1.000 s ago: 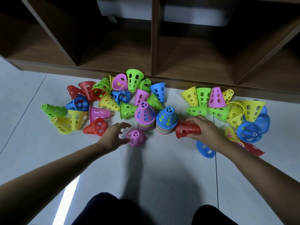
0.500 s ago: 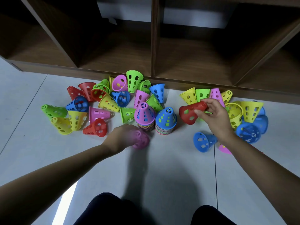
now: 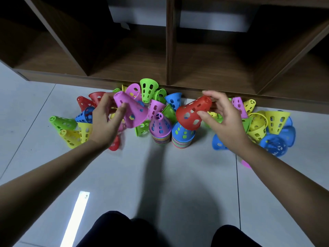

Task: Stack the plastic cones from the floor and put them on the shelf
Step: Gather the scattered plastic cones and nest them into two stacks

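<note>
Left hand (image 3: 104, 127) pinches the pink cone (image 3: 131, 113), right hand (image 3: 227, 127) the red cone (image 3: 192, 111). We should seat each mouth-down, squarely, on a stack (image 3: 161, 139).

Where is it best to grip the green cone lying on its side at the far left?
Probably round its narrow tip, coming from the left and above: the green cone points its tip toward bare floor, while a blue cone and a yellow cone crowd its wide rim.

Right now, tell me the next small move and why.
Probably lower the red cone onto the blue-topped stack: the right hand holds it tilted, wide end down, just above that stack. The left hand holds a pink cone, farther from the purple-topped stack.
</note>
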